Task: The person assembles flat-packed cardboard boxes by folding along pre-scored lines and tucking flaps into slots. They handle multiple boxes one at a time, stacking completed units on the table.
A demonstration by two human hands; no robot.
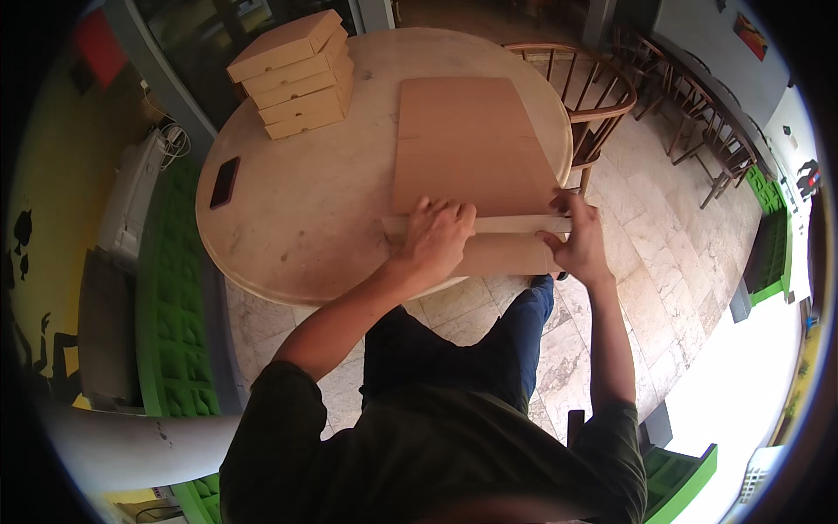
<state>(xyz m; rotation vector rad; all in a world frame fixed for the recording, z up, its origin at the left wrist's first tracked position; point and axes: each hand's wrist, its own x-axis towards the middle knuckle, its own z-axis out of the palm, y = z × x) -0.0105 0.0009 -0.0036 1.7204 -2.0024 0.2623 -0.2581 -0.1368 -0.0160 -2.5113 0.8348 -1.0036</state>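
Observation:
A partly folded brown cardboard box (pixel 463 148) lies on the near right part of a round table, its large panel flat. Along its near side a strip of board stands folded up, and a flap sticks out past the table edge. My left hand (pixel 439 236) is closed over this fold, fingers bent on the board. At the fold's right end, my right hand (pixel 578 236) grips the corner, thumb on the near side and fingers on the far side. The undersides of both hands' grips are hidden.
Several folded cardboard boxes (pixel 297 74) are stacked at the table's far left. A dark phone (pixel 224 182) lies near the left rim of the table (pixel 288 236). A wooden chair (pixel 602 113) stands close by the right edge. Green latticed panels (pixel 175 306) run along the left.

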